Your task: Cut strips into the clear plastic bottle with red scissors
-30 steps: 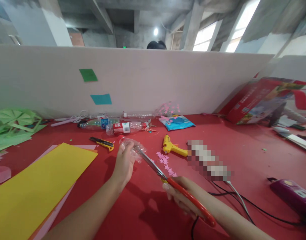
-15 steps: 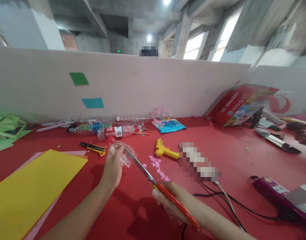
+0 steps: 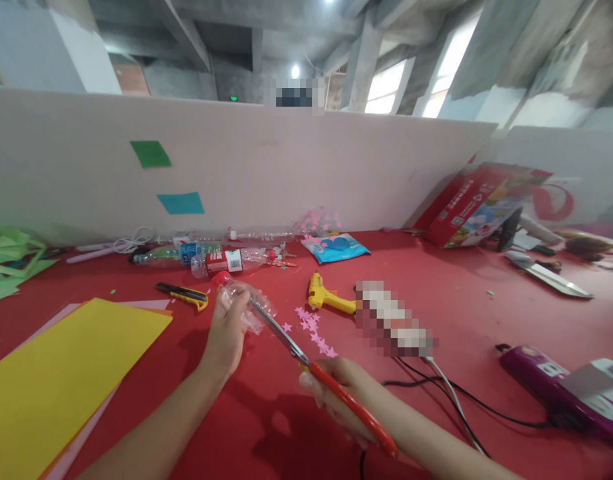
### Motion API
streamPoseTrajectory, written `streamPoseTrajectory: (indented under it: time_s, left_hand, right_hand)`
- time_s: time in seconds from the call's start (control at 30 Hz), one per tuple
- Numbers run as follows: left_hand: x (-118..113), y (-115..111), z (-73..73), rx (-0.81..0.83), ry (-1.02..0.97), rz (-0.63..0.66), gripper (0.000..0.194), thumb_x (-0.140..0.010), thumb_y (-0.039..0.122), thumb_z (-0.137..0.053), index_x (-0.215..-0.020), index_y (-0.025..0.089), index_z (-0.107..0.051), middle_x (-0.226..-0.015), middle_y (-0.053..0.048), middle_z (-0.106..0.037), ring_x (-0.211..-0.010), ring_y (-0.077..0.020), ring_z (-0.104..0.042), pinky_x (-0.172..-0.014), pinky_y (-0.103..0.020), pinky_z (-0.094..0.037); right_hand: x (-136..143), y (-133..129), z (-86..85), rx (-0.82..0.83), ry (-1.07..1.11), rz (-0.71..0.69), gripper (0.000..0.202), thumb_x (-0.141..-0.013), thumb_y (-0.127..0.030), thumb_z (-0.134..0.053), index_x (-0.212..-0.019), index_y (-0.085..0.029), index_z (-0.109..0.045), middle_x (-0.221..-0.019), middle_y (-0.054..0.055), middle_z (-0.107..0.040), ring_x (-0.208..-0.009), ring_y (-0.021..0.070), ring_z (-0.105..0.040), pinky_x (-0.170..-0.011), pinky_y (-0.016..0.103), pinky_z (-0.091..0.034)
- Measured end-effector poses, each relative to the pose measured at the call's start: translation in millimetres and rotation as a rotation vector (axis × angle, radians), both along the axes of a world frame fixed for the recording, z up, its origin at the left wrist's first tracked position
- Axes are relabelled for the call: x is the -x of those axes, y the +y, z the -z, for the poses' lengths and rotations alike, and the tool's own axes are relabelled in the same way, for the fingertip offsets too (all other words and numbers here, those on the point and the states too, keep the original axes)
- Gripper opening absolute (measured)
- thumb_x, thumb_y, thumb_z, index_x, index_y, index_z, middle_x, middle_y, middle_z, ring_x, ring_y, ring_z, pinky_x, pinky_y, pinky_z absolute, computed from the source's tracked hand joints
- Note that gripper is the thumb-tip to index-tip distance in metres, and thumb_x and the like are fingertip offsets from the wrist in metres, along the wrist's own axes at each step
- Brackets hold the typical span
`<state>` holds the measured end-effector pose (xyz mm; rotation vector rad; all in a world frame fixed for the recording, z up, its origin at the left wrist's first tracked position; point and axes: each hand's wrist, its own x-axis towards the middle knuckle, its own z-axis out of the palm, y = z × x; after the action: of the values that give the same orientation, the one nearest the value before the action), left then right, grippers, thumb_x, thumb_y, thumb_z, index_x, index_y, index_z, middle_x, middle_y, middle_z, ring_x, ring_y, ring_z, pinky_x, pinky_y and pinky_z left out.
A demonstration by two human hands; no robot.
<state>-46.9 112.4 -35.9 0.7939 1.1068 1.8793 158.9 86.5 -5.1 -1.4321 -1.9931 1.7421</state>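
My left hand (image 3: 227, 332) grips a clear plastic bottle piece (image 3: 259, 310) that has a red cap (image 3: 221, 279). Red-handled scissors (image 3: 349, 400) are held in my right hand (image 3: 339, 393), their blades pointing up and left onto the plastic near my left fingers. Whether the blades are fully closed is hard to make out. Pink paper stars (image 3: 313, 330) lie just right of the plastic, with a yellow glue gun (image 3: 329, 298) behind them. A yellow utility knife (image 3: 183, 295) rests left of my left hand.
Yellow paper sheets (image 3: 76, 373) lie at the left. Plastic bottles (image 3: 226, 262) and a blue packet (image 3: 336, 248) line the back panel (image 3: 266, 167). A power strip (image 3: 396, 319) with cables, a purple tool (image 3: 541, 380), a knife (image 3: 551, 277) and a red bag (image 3: 471, 200) are at the right.
The view has shifted slightly, so most things appear a little further left and up. The scissor blades are a little nearer my left fingers on the plastic. Both hands keep their holds.
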Motion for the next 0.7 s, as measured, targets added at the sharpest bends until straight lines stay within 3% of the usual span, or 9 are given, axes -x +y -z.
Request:
streamPoseTrajectory:
  time_s: [0.2,0.57,0.7]
  left_hand:
    - [-6.5,-3.5,-1.1,-0.056,0.102,0.051,0.023,-0.077,0.037,-0.065,-0.087,0.021,-0.051,-0.084,0.0,-0.063,-0.077,-0.0162,-0.061,-0.075,-0.034,-0.048]
    - [-7.3,-2.8,2.1,-0.044,0.055,0.057,0.026,-0.076,0.036,-0.065,-0.091,0.022,-0.049,-0.085,-0.001,-0.062,-0.077,-0.0159,-0.06,-0.075,-0.033,-0.049]
    - [-6.6,-2.7,2.3,-0.052,0.057,0.056,0.025,-0.077,0.035,-0.065,-0.092,0.022,-0.05,-0.086,0.0,-0.062,-0.077,-0.0153,-0.06,-0.077,-0.033,-0.048]
  right_hand:
    - [-2.2,-0.6,3.0,-0.011,0.016,-0.022,0.045,-0.086,-0.062,-0.049,-0.069,-0.021,-0.041,-0.048,-0.009,-0.039,-0.036,0.0047,-0.036,-0.033,0.014,-0.03]
    - [8.8,-4.7,-13.0,0.032,-0.087,0.054,0.038,-0.093,-0.038,-0.051,-0.062,-0.021,-0.039,-0.037,-0.011,-0.034,-0.025,0.0042,-0.033,-0.029,0.015,-0.027]
    - [8.4,-3.6,-10.5,0.06,-0.034,0.043,0.041,-0.091,-0.041,-0.053,-0.06,-0.021,-0.036,-0.035,-0.012,-0.032,-0.024,0.0041,-0.031,-0.028,0.014,-0.027]
